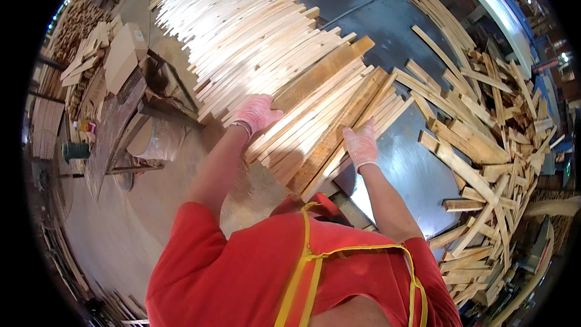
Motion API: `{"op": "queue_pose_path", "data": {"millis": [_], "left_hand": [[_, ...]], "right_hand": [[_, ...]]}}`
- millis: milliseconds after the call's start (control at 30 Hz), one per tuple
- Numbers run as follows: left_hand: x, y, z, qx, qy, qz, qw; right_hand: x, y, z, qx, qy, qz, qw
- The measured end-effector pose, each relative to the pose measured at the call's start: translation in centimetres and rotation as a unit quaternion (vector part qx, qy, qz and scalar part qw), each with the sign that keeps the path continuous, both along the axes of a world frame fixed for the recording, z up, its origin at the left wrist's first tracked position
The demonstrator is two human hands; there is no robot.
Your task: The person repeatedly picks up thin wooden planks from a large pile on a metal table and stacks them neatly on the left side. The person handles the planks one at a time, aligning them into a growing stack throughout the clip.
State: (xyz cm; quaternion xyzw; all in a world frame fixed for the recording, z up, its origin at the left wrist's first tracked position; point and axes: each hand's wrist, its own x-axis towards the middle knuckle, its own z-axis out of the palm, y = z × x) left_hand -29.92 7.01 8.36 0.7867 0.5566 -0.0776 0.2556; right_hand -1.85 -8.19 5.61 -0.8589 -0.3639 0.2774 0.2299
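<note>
- Left hand, gloved, is resting palm-down on the near ends of the pale wooden strips, its thumb spread away from the fingers; whether it is pinching any strip, I cannot tell.
- Right hand, also gloved, is lying beside the right-hand brown board, thumb toward that board and fingers reaching over the narrower pieces next to it; its grip is not showing clearly.
- Pale strips are lying side by side between the hands, with another brown board slanting among them, all on the metal-topped desk.
- Loose offcuts are lying jumbled to the right.
- Judging by this pose, the person is arranging or squaring up the row; the next move seems to be calling for even inward pressure from both sides, keeping the strips flat.
</note>
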Motion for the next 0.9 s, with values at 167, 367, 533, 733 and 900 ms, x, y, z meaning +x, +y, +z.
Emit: {"op": "queue_pose_path", "data": {"millis": [167,367,533,733,900], "left_hand": [[4.0,0.5,0.4,-0.047,-0.054,0.030,0.997],[9.2,-3.4,-0.5,0.103,0.136,-0.002,0.985],[10.4,-3.9,3.8,-0.140,0.083,0.036,0.986],[8.3,-5.7,2.6,-0.025,-0.031,0.020,0.999],[6.7,-8.7,0.6,0.023,-0.079,-0.015,0.997]], "right_hand": [[0.4,0.2,0.5,-0.019,0.032,-0.010,0.999],[-0.1,0.1,1.6,-0.013,-0.002,-0.018,1.000],[1.1,0.1,2.1,0.083,0.133,-0.078,0.985],[-2.3,1.9,3.0,0.122,0.241,-0.058,0.961],[-4.3,2.3,0.3,0.142,0.410,0.055,0.899]]}}
